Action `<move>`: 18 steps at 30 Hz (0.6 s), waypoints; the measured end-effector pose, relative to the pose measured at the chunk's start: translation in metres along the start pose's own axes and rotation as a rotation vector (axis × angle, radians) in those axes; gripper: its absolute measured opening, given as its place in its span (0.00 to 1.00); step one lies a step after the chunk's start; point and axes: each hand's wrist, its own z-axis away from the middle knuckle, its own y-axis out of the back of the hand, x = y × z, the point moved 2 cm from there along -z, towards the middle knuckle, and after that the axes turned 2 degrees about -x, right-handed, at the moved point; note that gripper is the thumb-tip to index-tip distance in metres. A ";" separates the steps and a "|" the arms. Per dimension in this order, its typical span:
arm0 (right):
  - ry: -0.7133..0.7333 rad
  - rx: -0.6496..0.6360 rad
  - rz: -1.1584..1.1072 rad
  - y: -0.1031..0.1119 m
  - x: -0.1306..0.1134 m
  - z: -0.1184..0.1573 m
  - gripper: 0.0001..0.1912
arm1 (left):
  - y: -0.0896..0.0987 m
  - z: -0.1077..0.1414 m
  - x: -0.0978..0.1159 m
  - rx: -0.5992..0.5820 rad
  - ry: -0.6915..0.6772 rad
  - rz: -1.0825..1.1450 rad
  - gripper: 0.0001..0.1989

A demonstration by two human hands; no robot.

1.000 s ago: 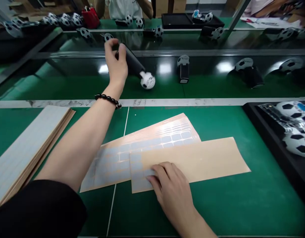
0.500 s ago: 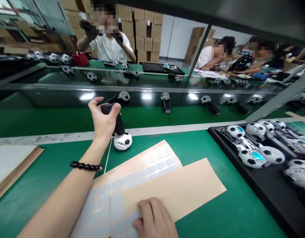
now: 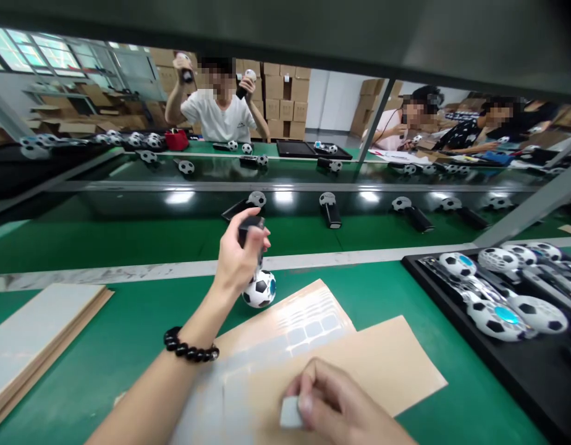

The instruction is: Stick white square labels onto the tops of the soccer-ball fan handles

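My left hand (image 3: 236,259) is wrapped round the black handle of a soccer-ball-headed device (image 3: 259,290). The device's black-and-white ball end points down at the green bench, and a blue disc shows on its right side. Between the thumb and fingers of my right hand (image 3: 334,402) is a small pale grey sticker (image 3: 291,412). Beneath that hand lie a sheet of grey rectangular stickers (image 3: 308,334) and a plain tan sheet (image 3: 392,355) partly covering it. My left forearm hides the sticker sheet's left side.
A black tray (image 3: 482,368) of ball-shaped parts stands at right. Stacked sheets (image 3: 51,327) lie at left. Beyond the bench's pale edge, a green belt (image 3: 193,235) carries several ball-headed devices. Co-workers sit across, one person (image 3: 220,114) raising two devices. A metal post (image 3: 521,207) slants down at right.
My left hand has turned the device, bringing its blue disc into view. My right hand has come up from the sheets with a sticker pinched in it. The camera view has shifted.
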 end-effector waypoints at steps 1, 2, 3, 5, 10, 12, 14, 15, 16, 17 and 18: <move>0.002 -0.017 -0.040 0.007 -0.021 -0.004 0.26 | -0.003 0.003 0.007 -0.072 -0.028 -0.001 0.36; 0.004 -0.044 -0.067 0.012 -0.044 -0.007 0.25 | -0.006 0.006 0.015 -0.162 -0.054 -0.016 0.34; 0.007 -0.082 -0.086 0.016 -0.067 -0.011 0.25 | -0.009 0.008 0.023 -0.260 -0.082 -0.041 0.30; 0.117 -0.032 -0.109 0.024 -0.109 -0.018 0.21 | -0.012 0.013 0.040 -0.438 -0.161 -0.096 0.21; 0.281 0.061 -0.030 0.020 -0.157 -0.029 0.09 | -0.013 0.026 0.065 -0.598 -0.477 -0.203 0.21; 0.310 0.093 0.011 0.016 -0.159 -0.032 0.08 | -0.015 0.030 0.066 -0.603 -0.553 -0.213 0.27; 0.321 0.108 0.041 0.013 -0.158 -0.033 0.08 | -0.017 0.032 0.065 -0.607 -0.584 -0.208 0.30; 0.320 0.109 0.051 0.012 -0.157 -0.033 0.07 | -0.018 0.033 0.065 -0.609 -0.588 -0.209 0.31; 0.315 0.107 0.056 0.012 -0.156 -0.033 0.07 | -0.018 0.033 0.065 -0.615 -0.592 -0.213 0.31; 0.311 0.104 0.059 0.012 -0.156 -0.033 0.07 | -0.019 0.034 0.065 -0.621 -0.594 -0.218 0.32; 0.307 0.101 0.062 0.012 -0.156 -0.033 0.07 | -0.019 0.034 0.065 -0.624 -0.596 -0.225 0.32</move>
